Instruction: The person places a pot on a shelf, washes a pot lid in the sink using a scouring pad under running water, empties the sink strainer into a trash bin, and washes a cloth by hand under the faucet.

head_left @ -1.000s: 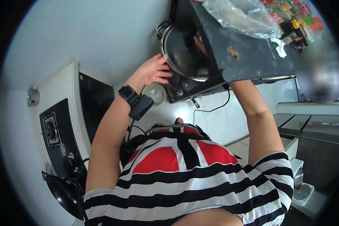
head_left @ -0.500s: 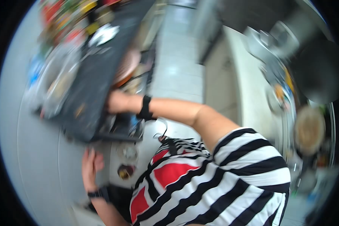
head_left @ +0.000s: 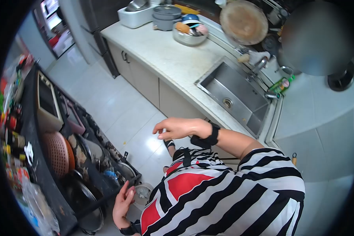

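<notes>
My right hand (head_left: 179,128) hangs in mid-air over the floor, between the shelf rack and the counter. Its fingers bend loosely, thumb apart, and nothing shows in them. Low at the left, my left hand (head_left: 124,202) is open with fingers spread, just beside the corner of the black shelf rack (head_left: 84,212). Nearest to it are a bowl (head_left: 143,192) on the floor and a pot lid (head_left: 126,171) on the rack. A pink colander (head_left: 56,155) and a dark pan (head_left: 76,192) stand on the rack's shelf.
Across the aisle runs a white counter (head_left: 157,55) with a steel sink (head_left: 236,102). On it stand a grey pot (head_left: 166,17), a bowl of utensils (head_left: 190,35) and a green bottle (head_left: 281,84). Bottles and bags crowd the rack's top. Tiled floor (head_left: 122,110) lies between.
My view has swung right toward the counter and sink. My right hand has come away from the rack's shelf, with nothing visible in it. My left hand remains beside the rack, fingers spread.
</notes>
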Available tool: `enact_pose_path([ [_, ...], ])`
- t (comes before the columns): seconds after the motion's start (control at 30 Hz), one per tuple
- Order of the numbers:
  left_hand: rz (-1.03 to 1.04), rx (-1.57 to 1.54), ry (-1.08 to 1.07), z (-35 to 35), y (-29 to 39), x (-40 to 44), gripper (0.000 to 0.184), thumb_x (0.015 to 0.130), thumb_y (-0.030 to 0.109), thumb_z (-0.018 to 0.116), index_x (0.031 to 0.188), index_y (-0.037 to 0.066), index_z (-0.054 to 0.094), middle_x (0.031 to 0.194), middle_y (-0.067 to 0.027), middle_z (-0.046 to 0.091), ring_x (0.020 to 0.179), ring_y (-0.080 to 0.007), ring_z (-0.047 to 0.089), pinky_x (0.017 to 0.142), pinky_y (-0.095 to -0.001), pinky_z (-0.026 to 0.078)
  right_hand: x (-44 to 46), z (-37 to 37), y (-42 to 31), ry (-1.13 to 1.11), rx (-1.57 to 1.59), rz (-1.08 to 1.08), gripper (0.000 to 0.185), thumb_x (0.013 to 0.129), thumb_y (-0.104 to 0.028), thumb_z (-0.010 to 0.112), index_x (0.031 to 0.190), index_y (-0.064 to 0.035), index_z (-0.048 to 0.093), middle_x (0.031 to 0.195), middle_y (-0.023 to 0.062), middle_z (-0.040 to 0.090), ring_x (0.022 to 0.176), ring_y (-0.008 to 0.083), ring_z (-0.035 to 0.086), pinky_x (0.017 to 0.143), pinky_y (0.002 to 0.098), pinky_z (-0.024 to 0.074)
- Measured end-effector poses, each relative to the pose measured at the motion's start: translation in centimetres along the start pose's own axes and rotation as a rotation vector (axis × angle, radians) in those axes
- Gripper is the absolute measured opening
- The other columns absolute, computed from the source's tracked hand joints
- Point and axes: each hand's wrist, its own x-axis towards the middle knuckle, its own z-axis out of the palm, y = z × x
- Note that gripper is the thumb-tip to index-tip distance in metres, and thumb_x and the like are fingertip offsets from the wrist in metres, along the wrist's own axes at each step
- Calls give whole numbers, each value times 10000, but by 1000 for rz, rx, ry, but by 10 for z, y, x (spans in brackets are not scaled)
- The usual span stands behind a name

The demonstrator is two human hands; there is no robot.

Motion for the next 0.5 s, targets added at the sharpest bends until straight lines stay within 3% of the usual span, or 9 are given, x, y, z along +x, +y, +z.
enact_pose_path([
  [0.13, 74, 121, -135, 25, 52, 46, 623, 912, 281, 600, 1432, 94, 314, 1269, -99, 549, 995, -95, 520, 779, -230, 432, -73, -28, 35, 166, -36, 89, 380, 922, -276, 532, 1183, 1, 533, 1028, 164, 628, 908, 261, 613, 790, 341, 479],
  [0.23, 133, 251, -218, 49, 92, 77, 645, 901, 346, 603, 1433, 117, 318, 1268, -93, 545, 1071, -155, 551, 790, -282, 458, -120, -49, 52, 291, -15, 248, 392, 888, -287, 570, 1156, -2, 561, 1007, 182, 637, 905, 283, 615, 784, 352, 481],
  [0.3, 150, 309, -246, 70, 127, 92, 645, 912, 298, 604, 1434, 69, 302, 1257, -122, 545, 991, -96, 513, 797, -225, 422, -147, -60, 71, 362, 34, 295, 402, 881, -302, 577, 1155, -9, 567, 996, 169, 641, 896, 279, 617, 783, 352, 480],
  [0.5, 287, 498, -346, 137, 237, 155, 627, 915, 234, 601, 1421, 22, 298, 1305, -230, 485, 1192, -225, 477, 989, -326, 389, -220, -79, 150, 653, -63, 445, 387, 852, -295, 603, 1118, -15, 584, 954, 180, 646, 876, 307, 623, 775, 356, 481],
])
